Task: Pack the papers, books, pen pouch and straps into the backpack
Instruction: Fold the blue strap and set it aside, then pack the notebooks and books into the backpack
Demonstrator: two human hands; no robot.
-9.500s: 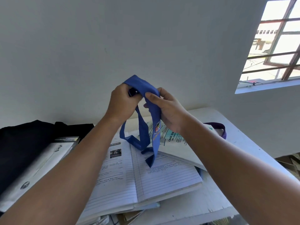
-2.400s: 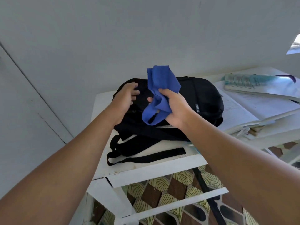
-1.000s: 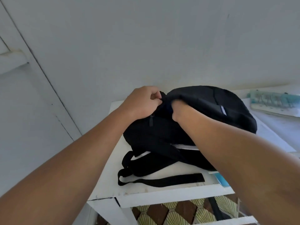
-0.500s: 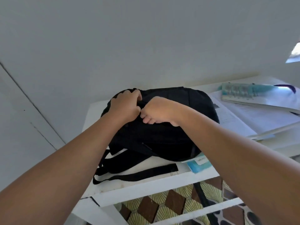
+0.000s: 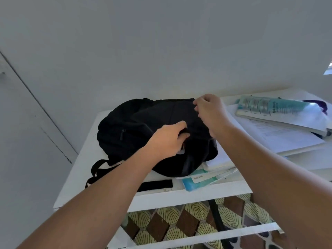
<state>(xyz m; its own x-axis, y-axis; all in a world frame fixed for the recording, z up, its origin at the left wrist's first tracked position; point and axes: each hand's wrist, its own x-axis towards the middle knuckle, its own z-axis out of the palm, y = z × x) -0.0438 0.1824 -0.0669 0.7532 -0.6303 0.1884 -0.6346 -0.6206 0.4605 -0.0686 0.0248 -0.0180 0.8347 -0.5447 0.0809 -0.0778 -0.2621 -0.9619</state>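
your left hand [image 5: 168, 139] has its fingers [image 5: 181, 127] curled into the black fabric at the middle of the backpack [image 5: 143, 130], gripping it. your right hand [image 5: 209, 112] is at the backpack's far right corner, fingers pinched together on something there, maybe a zip pull; too small to tell. the backpack lies flat on the white counter [image 5: 86, 159], its shoulder strap [image 5: 98, 167] trailing toward the near edge. the books [image 5: 280, 114] and papers [image 5: 204, 177] sit to the right of the backpack, some tucked under it.

watch it: if you close the backpack now, those books stay out. tug hard and the papers pinned beneath could slide off the counter edge.

against half a second ago, your hands have split: the right has travelled along the top to the corner, the left has dropped to mid-bag. the blue strap you held earlier is out of sight, likely inside.
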